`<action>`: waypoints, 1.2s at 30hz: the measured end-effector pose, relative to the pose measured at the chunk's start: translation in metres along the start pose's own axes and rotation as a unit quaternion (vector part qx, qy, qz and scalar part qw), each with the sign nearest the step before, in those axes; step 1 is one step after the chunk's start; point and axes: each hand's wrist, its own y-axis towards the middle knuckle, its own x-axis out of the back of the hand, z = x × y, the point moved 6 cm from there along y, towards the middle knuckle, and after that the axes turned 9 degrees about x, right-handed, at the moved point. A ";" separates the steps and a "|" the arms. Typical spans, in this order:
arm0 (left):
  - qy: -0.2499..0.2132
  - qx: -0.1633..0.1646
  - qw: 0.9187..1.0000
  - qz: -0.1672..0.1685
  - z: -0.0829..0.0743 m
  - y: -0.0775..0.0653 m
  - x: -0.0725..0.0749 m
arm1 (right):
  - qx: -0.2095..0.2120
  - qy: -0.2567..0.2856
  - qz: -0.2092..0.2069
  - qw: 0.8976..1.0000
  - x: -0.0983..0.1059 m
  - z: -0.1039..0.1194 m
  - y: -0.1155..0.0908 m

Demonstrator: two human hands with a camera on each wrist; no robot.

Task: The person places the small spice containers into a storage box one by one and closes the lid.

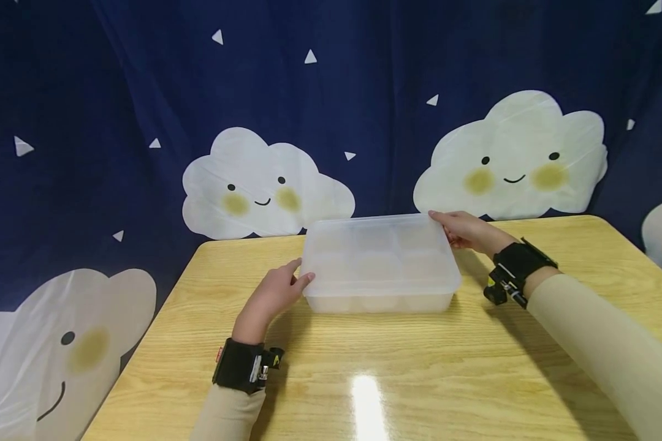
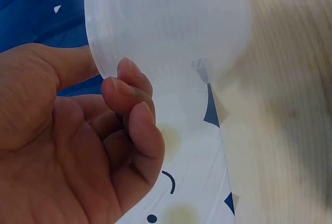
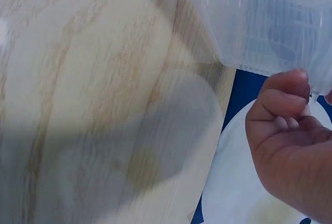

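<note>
A translucent white plastic storage box (image 1: 380,303) with a lid (image 1: 375,257) on it is at the far middle of the table, and compartments show faintly through the lid. My left hand (image 1: 277,288) holds the box's left edge, its thumb near the lid's rim. In the left wrist view, that hand's fingers (image 2: 140,130) curl under the rim of the box. My right hand (image 1: 466,231) grips the far right corner, with its fingers (image 3: 280,97) bent under the rim. Whether the underside of the box touches the table cannot be told.
The wooden table (image 1: 320,380) reaches back to a dark blue curtain (image 1: 375,122) printed with white clouds and triangles. Light glares off the table near its front middle. Both wrists wear black straps (image 1: 239,365) with small cameras.
</note>
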 end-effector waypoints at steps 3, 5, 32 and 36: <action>0.000 0.003 1.000 0.002 0.000 0.000 0.000 | 0.001 -0.006 -0.013 1.000 0.000 0.001 0.000; 0.000 0.004 1.000 0.003 -0.001 0.001 0.000 | 0.002 -0.008 -0.020 1.000 0.000 0.001 0.000; -0.023 0.007 1.000 -0.003 0.001 -0.002 0.003 | -0.007 0.018 -0.016 1.000 -0.007 0.007 -0.024; -0.028 0.004 1.000 0.009 0.004 0.001 0.001 | 0.000 0.021 -0.006 1.000 -0.009 0.001 -0.042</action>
